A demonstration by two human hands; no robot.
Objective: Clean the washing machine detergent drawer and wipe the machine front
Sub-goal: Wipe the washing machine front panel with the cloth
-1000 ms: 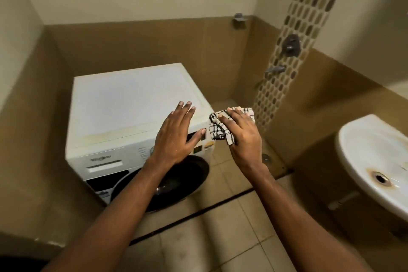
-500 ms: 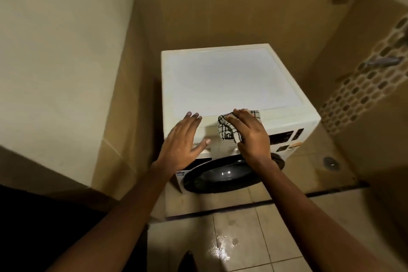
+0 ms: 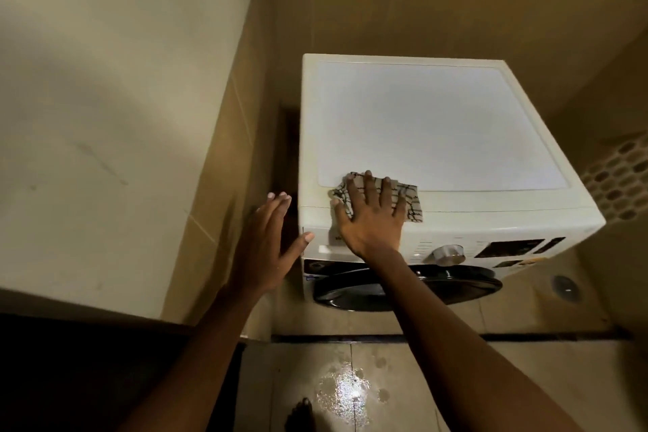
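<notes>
While the right hand (image 3: 371, 217) lies flat with fingers spread on a checked cloth (image 3: 412, 205), pressing it onto the front left edge of the washing machine (image 3: 438, 123) top, the left hand (image 3: 266, 245) hovers just beside the machine's left corner, fingers straight and holding nothing. Below the right wrist the detergent drawer (image 3: 321, 249) sits flush at the left end of the control panel, with a silver dial (image 3: 449, 253) to its right and the dark round door (image 3: 463, 288) underneath.
</notes>
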